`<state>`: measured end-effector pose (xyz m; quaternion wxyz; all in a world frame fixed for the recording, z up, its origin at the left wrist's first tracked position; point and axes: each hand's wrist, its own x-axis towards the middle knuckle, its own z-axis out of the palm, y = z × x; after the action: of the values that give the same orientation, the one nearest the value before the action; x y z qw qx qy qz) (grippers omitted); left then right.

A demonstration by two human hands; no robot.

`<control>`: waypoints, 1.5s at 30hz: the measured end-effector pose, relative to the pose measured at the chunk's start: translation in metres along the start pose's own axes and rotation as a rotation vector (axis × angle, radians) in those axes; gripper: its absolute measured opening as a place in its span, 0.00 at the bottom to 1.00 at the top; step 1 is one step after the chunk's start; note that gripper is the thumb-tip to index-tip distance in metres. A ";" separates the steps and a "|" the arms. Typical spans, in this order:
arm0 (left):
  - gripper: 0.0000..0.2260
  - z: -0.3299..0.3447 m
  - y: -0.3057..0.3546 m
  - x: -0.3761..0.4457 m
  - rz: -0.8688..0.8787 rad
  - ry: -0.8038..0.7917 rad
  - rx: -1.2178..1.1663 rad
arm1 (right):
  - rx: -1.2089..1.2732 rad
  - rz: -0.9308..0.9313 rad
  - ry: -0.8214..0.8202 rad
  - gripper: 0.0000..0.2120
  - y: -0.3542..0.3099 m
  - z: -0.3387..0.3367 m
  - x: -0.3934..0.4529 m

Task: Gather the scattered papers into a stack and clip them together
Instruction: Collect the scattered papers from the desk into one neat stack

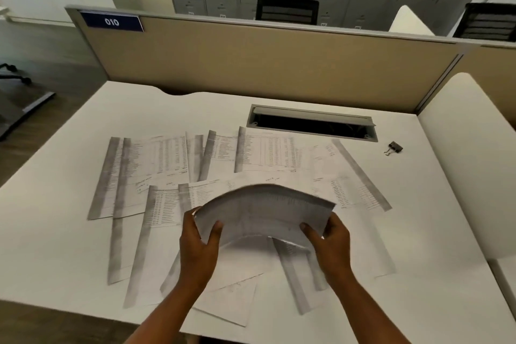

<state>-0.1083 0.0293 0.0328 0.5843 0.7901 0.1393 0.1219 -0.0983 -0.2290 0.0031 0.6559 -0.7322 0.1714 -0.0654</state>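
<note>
At lower centre, the left hand [198, 243] and right hand [331, 243] each grip an end of a bowed sheaf [262, 212] above the desk [69, 246]. Loose papers [156, 165] lie spread beneath; the clip [394, 147] sits at right.

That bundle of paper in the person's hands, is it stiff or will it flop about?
Probably floppy: the bundle of papers bows upward between the left hand and right hand. Likely light, since fingertips alone grip its ends. Unclipped sheets may slide apart; the binder clip lies unused.
</note>
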 end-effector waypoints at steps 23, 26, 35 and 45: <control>0.13 0.038 -0.042 -0.012 -0.422 -0.253 -0.183 | 0.479 0.540 0.123 0.19 0.026 0.015 0.003; 0.16 0.012 -0.064 0.012 -0.223 0.010 0.297 | 0.379 0.526 0.172 0.19 0.031 0.001 0.012; 0.45 -0.018 -0.081 0.061 -0.403 -0.239 0.990 | 0.223 0.531 0.182 0.19 0.054 -0.010 0.008; 0.23 -0.029 -0.088 0.079 -0.389 -0.305 0.573 | 0.096 0.484 0.151 0.18 0.060 -0.005 0.009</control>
<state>-0.0518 0.1076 -0.0405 0.3658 0.8894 0.2268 -0.1542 -0.1014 -0.2417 -0.0561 0.6719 -0.6308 0.3869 0.0311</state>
